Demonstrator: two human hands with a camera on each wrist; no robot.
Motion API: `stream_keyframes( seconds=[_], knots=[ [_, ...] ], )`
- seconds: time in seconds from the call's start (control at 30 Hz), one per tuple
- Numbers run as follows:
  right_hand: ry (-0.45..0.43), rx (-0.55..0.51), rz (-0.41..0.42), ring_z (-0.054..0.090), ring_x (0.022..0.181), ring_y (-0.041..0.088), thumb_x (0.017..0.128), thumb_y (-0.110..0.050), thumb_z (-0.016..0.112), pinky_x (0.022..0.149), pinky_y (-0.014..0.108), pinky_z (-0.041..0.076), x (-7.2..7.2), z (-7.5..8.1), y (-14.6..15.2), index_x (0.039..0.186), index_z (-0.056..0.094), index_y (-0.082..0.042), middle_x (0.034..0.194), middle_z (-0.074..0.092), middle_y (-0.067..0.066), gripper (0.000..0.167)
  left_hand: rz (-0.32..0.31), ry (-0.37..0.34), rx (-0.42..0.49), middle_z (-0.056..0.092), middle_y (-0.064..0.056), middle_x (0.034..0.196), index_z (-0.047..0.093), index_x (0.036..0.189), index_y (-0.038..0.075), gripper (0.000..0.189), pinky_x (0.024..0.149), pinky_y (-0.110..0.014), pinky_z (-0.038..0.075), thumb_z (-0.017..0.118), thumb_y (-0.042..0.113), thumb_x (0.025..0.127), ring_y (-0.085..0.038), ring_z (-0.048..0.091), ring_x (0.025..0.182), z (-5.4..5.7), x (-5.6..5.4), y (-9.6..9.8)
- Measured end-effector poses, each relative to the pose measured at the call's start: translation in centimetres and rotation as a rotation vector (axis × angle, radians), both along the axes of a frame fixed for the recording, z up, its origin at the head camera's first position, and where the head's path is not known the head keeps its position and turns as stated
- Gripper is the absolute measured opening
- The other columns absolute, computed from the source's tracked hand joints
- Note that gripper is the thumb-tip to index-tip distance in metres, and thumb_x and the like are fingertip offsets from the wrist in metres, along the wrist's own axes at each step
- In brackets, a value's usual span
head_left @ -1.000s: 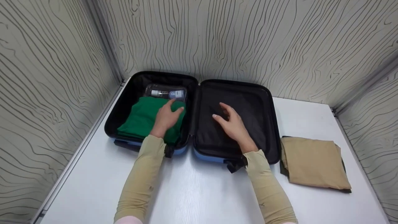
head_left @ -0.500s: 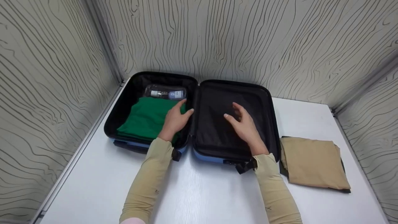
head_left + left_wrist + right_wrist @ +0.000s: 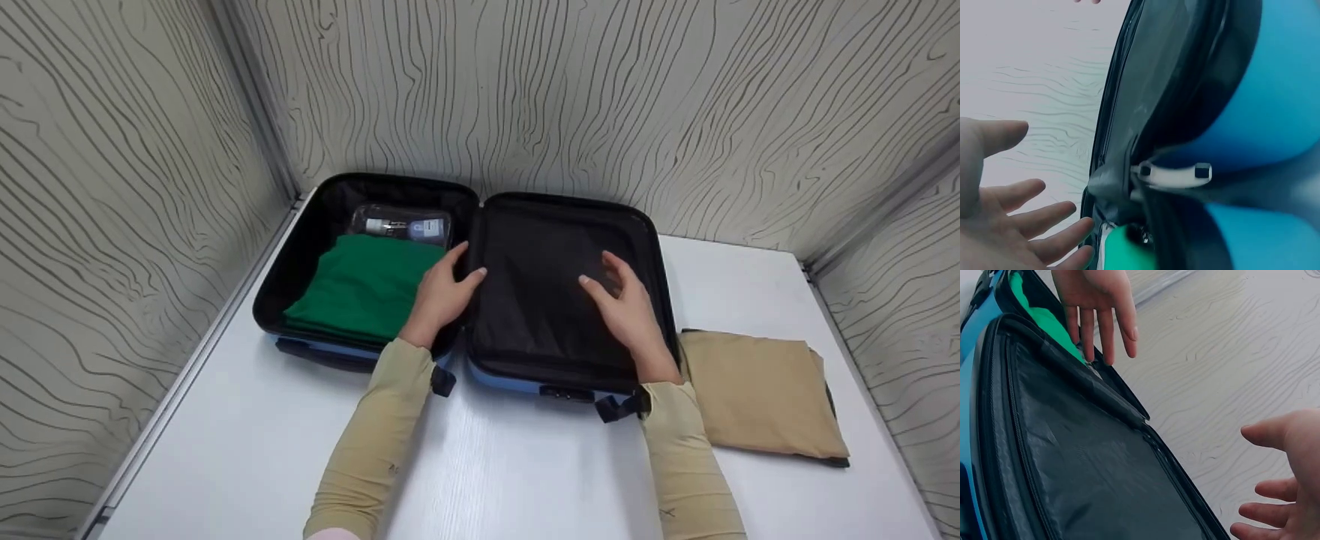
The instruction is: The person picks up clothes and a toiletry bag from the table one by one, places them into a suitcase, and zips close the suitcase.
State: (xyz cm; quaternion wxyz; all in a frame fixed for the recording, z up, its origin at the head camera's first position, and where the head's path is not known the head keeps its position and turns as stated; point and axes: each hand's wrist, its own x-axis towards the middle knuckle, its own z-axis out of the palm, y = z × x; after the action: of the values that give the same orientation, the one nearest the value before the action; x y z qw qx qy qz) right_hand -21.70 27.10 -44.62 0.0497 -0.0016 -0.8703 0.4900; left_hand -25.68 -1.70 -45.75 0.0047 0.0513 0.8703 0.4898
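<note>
An open blue suitcase with black lining (image 3: 540, 300) lies on the table, its two halves side by side. Folded green cloth (image 3: 367, 285) fills the front of the left half. Behind that cloth sits a clear pouch (image 3: 401, 225) with small bottles inside. My left hand (image 3: 442, 292) hovers near the hinge, over the right edge of the green cloth, fingers spread and holding nothing. Above the right half is my right hand (image 3: 626, 307), fingers loosely extended with nothing in them. The left wrist view shows the left hand's (image 3: 1022, 219) fingers apart beside the suitcase.
Folded tan cloth (image 3: 761, 394) lies on darker cloth at the right of the suitcase. Patterned wall panels (image 3: 570, 90) stand behind and at both sides. The white tabletop (image 3: 510, 472) extends in front of the suitcase.
Both hands have moved to the right. The left went from above the green cloth to near the hinge; the right moved toward the suitcase's right edge. Cloths and suitcase stay put.
</note>
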Motion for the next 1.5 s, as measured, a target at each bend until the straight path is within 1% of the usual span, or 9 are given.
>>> stream_keyframes(
  seconds=[0.17,0.3,0.5,0.63,0.9,1.1,1.23,1.37,1.5],
  knots=[
    [-0.002,0.004,-0.045,0.031,0.146,0.035,0.104,-0.03,0.06,0.117,0.044,0.027,0.4,0.1,1.3,0.158,0.031,-0.001,0.16,0.033,0.02,0.068,-0.007,0.019,0.06,0.044,-0.014,0.155,0.043,0.156,0.013,0.061,0.112,-0.044,0.035,0.064,0.032,0.102,-0.033,0.043,0.14,-0.4,0.2,1.6],
    [0.004,-0.013,-0.071,0.032,0.146,0.035,0.104,-0.029,0.06,0.117,0.045,0.027,0.8,0.2,2.3,0.158,0.031,0.001,0.159,0.034,0.021,0.068,-0.016,0.049,0.081,0.045,-0.012,0.155,0.043,0.156,0.014,0.06,0.112,-0.042,0.035,0.064,0.031,0.102,-0.03,0.044,0.14,-0.7,0.6,2.8],
    [0.015,-0.065,-0.138,0.033,0.145,0.034,0.104,-0.026,0.061,0.117,0.043,0.027,1.9,0.0,4.6,0.157,0.031,0.003,0.159,0.035,0.022,0.068,-0.078,0.067,0.094,0.044,-0.01,0.156,0.043,0.156,0.013,0.06,0.114,-0.04,0.034,0.063,0.031,0.103,-0.028,0.042,0.141,-1.3,1.5,4.5],
    [0.008,-0.083,-0.191,0.033,0.145,0.036,0.104,-0.025,0.061,0.117,0.045,0.027,2.6,-0.2,6.2,0.157,0.03,0.004,0.158,0.035,0.024,0.068,-0.103,0.074,0.093,0.044,-0.009,0.156,0.043,0.156,0.013,0.06,0.113,-0.04,0.035,0.063,0.032,0.103,-0.026,0.042,0.141,-1.5,1.8,5.4],
    [-0.036,-0.094,-0.259,0.028,0.147,0.039,0.104,-0.031,0.059,0.118,0.047,0.025,3.3,-0.2,8.4,0.16,0.023,0.001,0.162,0.028,0.023,0.074,-0.139,0.066,0.081,0.043,-0.007,0.157,0.043,0.157,0.016,0.059,0.114,-0.04,0.034,0.062,0.033,0.103,-0.025,0.04,0.143,-1.0,1.8,7.8],
    [-0.059,-0.089,-0.277,0.027,0.147,0.038,0.103,-0.034,0.059,0.116,0.048,0.029,3.6,-0.5,9.1,0.161,0.022,0.0,0.162,0.027,0.022,0.076,-0.167,0.056,0.079,0.043,-0.004,0.157,0.042,0.157,0.018,0.059,0.113,-0.039,0.035,0.062,0.033,0.103,-0.023,0.04,0.142,-0.7,1.7,10.1],
    [-0.068,-0.078,-0.3,0.026,0.148,0.039,0.104,-0.036,0.057,0.116,0.049,0.029,3.9,-0.6,9.6,0.161,0.022,-0.001,0.163,0.026,0.021,0.076,-0.182,0.053,0.08,0.043,-0.002,0.157,0.043,0.157,0.02,0.059,0.112,-0.037,0.036,0.062,0.033,0.103,-0.021,0.042,0.141,-0.4,1.5,11.6],
    [-0.071,-0.081,-0.321,0.026,0.148,0.038,0.104,-0.036,0.056,0.117,0.049,0.028,4.3,-0.7,10.1,0.161,0.022,0.0,0.163,0.026,0.022,0.076,-0.183,0.045,0.071,0.044,0.0,0.156,0.043,0.156,0.022,0.058,0.111,-0.036,0.038,0.063,0.034,0.103,-0.02,0.044,0.139,-0.1,1.1,13.0],
    [-0.084,-0.089,-0.332,0.026,0.148,0.038,0.104,-0.037,0.056,0.117,0.049,0.027,4.6,-1.0,10.5,0.161,0.021,0.0,0.163,0.026,0.022,0.076,-0.168,0.038,0.055,0.046,0.0,0.155,0.045,0.156,0.022,0.058,0.109,-0.035,0.04,0.064,0.034,0.102,-0.02,0.049,0.136,0.2,0.7,14.1]
  ],
)
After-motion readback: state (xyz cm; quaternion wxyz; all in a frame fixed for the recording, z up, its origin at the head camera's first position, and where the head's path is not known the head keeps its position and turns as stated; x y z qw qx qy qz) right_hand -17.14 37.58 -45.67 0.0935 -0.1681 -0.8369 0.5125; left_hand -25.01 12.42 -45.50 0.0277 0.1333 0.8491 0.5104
